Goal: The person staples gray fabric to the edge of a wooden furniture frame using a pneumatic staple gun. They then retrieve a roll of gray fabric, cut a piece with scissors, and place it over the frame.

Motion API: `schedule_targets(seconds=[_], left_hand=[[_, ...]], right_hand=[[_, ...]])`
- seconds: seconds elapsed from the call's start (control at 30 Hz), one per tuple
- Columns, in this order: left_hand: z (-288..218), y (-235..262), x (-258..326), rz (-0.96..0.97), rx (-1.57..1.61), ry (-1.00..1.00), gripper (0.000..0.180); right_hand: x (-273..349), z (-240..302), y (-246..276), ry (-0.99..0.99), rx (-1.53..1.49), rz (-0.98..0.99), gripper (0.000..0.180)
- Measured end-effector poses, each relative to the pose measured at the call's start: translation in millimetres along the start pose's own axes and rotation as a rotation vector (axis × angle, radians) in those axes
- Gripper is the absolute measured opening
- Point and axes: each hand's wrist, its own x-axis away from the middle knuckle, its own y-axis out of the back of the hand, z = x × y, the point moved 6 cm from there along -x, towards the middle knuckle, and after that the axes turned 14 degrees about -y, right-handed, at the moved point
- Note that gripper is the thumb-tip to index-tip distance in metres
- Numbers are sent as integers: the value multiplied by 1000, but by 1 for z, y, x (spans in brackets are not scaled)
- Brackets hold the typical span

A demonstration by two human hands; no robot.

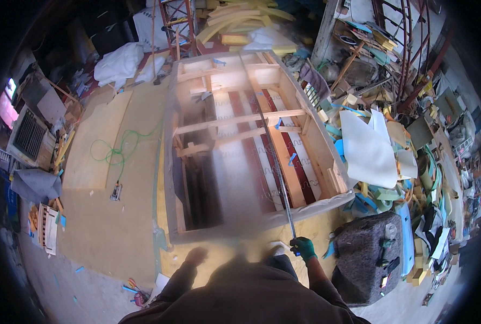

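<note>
A large wooden furniture frame (240,118) lies in front of me, with grey fabric around its outer edges. Inside it are cross-boards, wavy springs and dark red and white strips. My right hand (303,247), in a green glove, is closed around the near end of a long thin grey strip (282,186). The strip runs away from me over the frame to its far side, and a bit of blue shows under the hand. My left hand (198,256) is near the frame's front left corner; its fingers are smeared by motion. A hazy blur covers the frame's middle.
To the left, a green cord (113,156) leads to a small tool (116,191) on a brown board (97,227). Close on my right stands a dark grey padded block (367,254). Foam scraps and white sheets (367,148) pile up beyond. Yellow foam (240,21) is heaped behind.
</note>
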Motion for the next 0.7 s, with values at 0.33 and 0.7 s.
schedule_targets(seconds=[0.33,0.7], left_hand=[[46,-29,88,-86,279,442,36],[-5,-79,215,-207,355,620,43]], right_hand=[[-48,-47,-4,-54,-79,-20,17],[-44,-28,-1,-353,-519,57,18]])
